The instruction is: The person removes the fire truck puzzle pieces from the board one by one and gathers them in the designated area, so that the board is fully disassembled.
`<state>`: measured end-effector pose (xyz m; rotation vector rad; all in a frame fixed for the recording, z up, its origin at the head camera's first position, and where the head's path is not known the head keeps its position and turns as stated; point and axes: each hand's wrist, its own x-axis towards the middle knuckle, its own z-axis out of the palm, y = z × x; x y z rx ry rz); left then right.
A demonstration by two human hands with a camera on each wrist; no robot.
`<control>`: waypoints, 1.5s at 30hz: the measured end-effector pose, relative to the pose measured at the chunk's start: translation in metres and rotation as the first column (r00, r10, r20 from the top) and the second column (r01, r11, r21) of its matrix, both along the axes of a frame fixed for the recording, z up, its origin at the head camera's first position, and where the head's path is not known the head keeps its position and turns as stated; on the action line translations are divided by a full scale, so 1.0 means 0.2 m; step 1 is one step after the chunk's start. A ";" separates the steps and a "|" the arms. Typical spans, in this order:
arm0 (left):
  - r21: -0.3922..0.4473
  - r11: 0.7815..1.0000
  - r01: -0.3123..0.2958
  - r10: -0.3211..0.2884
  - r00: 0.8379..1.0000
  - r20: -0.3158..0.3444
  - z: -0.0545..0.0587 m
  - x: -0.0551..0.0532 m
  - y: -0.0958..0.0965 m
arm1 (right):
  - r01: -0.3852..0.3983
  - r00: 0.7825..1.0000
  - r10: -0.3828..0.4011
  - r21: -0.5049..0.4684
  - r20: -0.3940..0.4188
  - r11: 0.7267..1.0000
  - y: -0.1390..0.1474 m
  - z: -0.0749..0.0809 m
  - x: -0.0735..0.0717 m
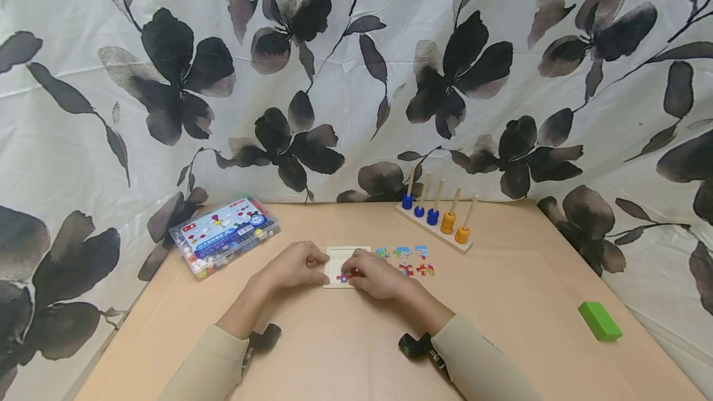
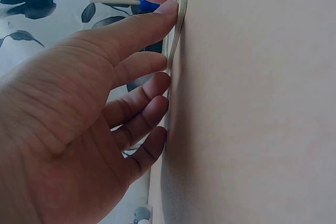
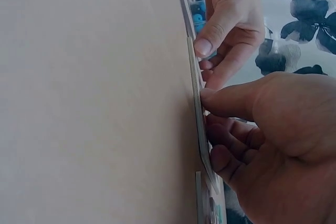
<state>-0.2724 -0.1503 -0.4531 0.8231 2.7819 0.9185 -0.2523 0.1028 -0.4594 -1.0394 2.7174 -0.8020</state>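
A shallow puzzle tray (image 1: 336,258) with a pale raised border lies flat at the middle of the table. My left hand (image 1: 299,266) rests its thumb and fingertips on the tray's left border; in the left wrist view the fingers (image 2: 142,111) are spread and slightly bent along that edge. Over the tray's lower part, my right hand (image 1: 374,274) pinches a small red and blue puzzle piece (image 1: 342,278) between thumb and fingers, partly covering it. Just right of the tray, several loose puzzle pieces (image 1: 421,252) lie in two rows, some partly behind the right hand.
A clear plastic box of beads (image 1: 225,235) with a printed lid stands at back left. Behind to the right is a wooden peg stand (image 1: 434,228) with blue and orange rings. A green block (image 1: 600,321) lies far right. Floral cloth (image 1: 356,79) hangs behind the table.
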 end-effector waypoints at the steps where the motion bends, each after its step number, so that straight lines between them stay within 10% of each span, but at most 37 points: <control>1: 0.001 1.000 0.002 -0.002 1.000 -0.002 0.00 0.00 0.00 | 0.003 1.000 -0.003 0.002 0.001 1.000 0.00 0.00 0.00; 45: 0.022 1.000 0.002 -0.003 1.000 0.029 -0.02 -0.01 0.00 | 0.011 0.999 -0.005 -0.146 0.039 0.989 0.01 0.00 -0.02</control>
